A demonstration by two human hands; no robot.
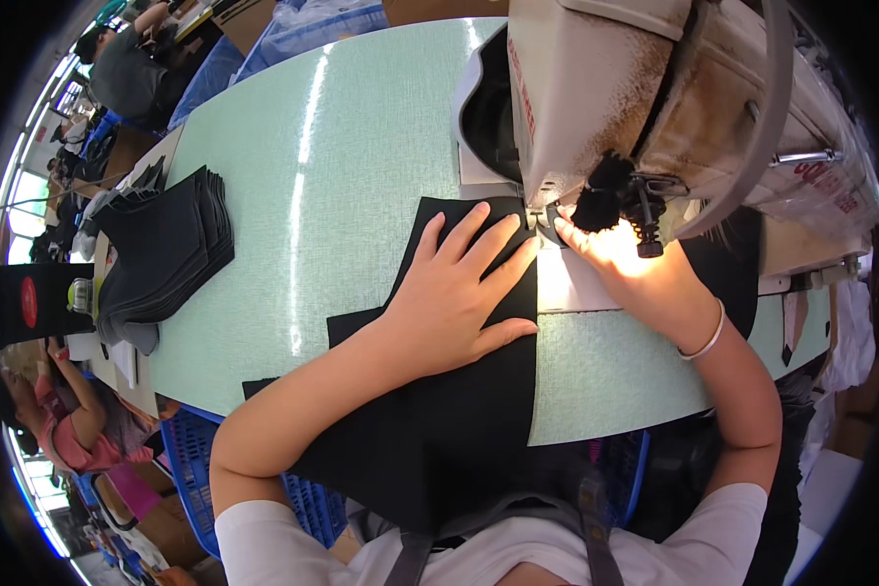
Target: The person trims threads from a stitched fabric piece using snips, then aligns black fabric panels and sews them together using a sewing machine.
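Observation:
A large black fabric piece (439, 430) lies across the pale green table (293, 195) and hangs over its near edge toward me. My left hand (454, 293) rests flat on it with fingers spread, pressing it down just left of the needle. My right hand (635, 269) lies under the head of the beige sewing machine (654, 88), fingertips at the presser foot (547, 227) on the fabric's top edge, lit by the machine's lamp. A thin bracelet circles that wrist.
A stack of black fabric pieces (166, 244) sits at the table's left end. Blue plastic crates (190, 459) stand below the near edge. Other people work at the far left and upper left.

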